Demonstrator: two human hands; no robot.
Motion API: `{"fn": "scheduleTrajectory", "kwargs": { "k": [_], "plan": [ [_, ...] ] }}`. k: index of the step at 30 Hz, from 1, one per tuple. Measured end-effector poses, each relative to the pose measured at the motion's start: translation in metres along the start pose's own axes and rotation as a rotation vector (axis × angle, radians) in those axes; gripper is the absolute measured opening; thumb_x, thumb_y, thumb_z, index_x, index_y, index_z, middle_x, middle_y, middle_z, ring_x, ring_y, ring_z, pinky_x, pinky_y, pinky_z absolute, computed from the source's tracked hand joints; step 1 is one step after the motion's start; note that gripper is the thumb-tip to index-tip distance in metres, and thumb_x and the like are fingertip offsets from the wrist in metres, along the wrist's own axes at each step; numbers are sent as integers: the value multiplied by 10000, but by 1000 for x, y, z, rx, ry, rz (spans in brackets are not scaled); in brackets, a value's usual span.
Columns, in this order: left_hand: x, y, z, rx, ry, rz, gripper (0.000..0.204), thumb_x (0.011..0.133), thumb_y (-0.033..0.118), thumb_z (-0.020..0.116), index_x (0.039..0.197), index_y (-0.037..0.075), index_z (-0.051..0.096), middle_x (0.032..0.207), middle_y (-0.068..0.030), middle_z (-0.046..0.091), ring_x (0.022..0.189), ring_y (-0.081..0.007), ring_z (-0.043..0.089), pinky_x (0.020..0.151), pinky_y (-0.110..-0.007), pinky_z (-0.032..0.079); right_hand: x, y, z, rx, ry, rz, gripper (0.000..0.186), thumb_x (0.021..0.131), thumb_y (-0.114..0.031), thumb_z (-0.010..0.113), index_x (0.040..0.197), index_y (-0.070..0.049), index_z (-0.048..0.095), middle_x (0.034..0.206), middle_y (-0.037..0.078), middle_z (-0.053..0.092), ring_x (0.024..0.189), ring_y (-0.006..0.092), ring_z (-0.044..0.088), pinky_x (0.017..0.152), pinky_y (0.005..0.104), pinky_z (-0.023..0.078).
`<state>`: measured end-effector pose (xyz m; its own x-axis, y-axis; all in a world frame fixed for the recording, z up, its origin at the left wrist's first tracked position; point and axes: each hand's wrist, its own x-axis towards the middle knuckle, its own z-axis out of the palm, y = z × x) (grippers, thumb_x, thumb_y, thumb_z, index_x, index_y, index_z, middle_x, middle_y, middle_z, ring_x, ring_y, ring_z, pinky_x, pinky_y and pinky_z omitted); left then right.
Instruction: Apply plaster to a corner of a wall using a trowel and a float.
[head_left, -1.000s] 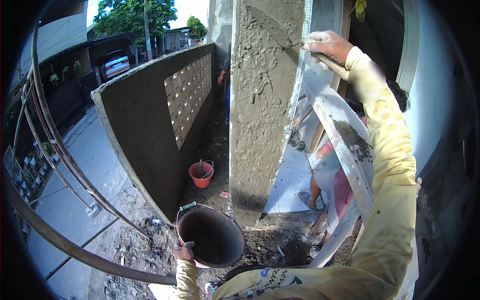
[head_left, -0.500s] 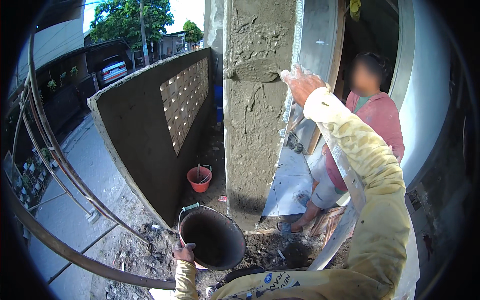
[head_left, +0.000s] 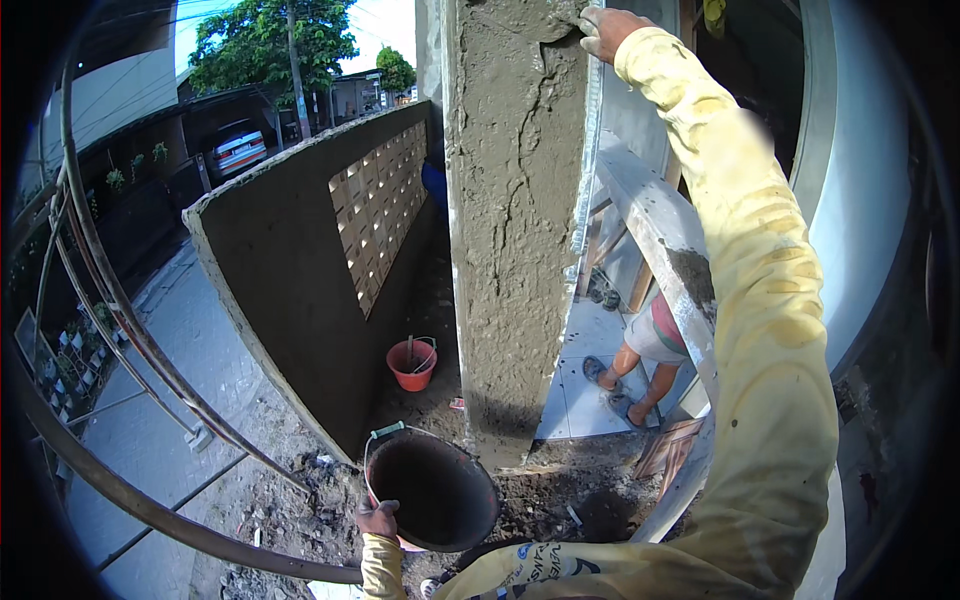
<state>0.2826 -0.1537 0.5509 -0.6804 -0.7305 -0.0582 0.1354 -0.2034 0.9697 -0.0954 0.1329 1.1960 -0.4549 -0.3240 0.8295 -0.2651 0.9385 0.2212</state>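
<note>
My right hand [head_left: 610, 34] is raised at the upper part of a column [head_left: 515, 230] coated in wet grey mortar. Its fingers close round what looks like a trowel [head_left: 562, 22], mortar-smeared and laid against the column's face; much of it blends into the mortar. Cracks and lumps run down the coat below. Low in front of me, my left hand [head_left: 378, 520] grips the rim of a wide bucket [head_left: 490, 500], tilted so its dark inside shows. A wire handle with a pale green grip [head_left: 387, 430] stands up at its far left side.
A low wall [head_left: 275, 270] with a perforated panel stands left of the column. A small red bucket [head_left: 412, 365] sits behind. Bent poles [head_left: 130, 330] cross the left. A mortar-stained plank [head_left: 650, 215] slants at right; a person's legs [head_left: 640, 385] show on tiles beyond.
My right hand has moved up the column with the trowel, leaving a spread, cracked coat below. My left hand stays on the bucket. The person at right is now mostly behind my arm.
</note>
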Motion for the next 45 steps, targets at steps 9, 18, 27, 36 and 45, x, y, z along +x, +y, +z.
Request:
{"fn": "scheduleTrajectory", "kwargs": {
  "k": [9,18,27,36,45],
  "plan": [
    [-36,10,-14,-117,80,-23,403,613,-14,580,1013,-31,631,998,-75,675,873,-179,629,852,-291,483,-53,41,70,387,34,27,475,828,-354,636,1159,-19,573,986,210,661,919,372,633,826,409,490],
    [-8,-14,-11,92,124,-98,268,657,17,647,923,9,625,896,-45,660,784,-156,594,774,-286,480,-308,-76,131,1070,-96,415,497,798,-329,692,1130,28,594,1018,216,668,899,331,656,801,376,503],
    [47,-157,-65,1051,-220,-404,212,716,199,701,778,41,573,736,-147,619,655,-295,600,676,-390,500,-688,-276,146,1031,-1756,610,498,764,-308,751,1092,38,605,994,160,680,915,233,642,839,350,489],
    [55,-290,-99,1524,-778,-557,359,720,270,658,1007,72,572,1109,-224,506,1031,-404,532,923,-452,440,-918,-456,129,1078,-1767,1731,254,845,-177,684,1054,-60,602,771,34,597,639,128,574,536,301,481],
    [43,-454,-119,1254,-1122,-549,452,731,224,695,1103,-1,573,1161,-225,555,1142,-360,520,973,-408,419,-1079,-466,155,788,-1661,2040,294,916,-187,574,1204,-127,559,836,66,641,538,153,582,435,317,490]
  ]
}}
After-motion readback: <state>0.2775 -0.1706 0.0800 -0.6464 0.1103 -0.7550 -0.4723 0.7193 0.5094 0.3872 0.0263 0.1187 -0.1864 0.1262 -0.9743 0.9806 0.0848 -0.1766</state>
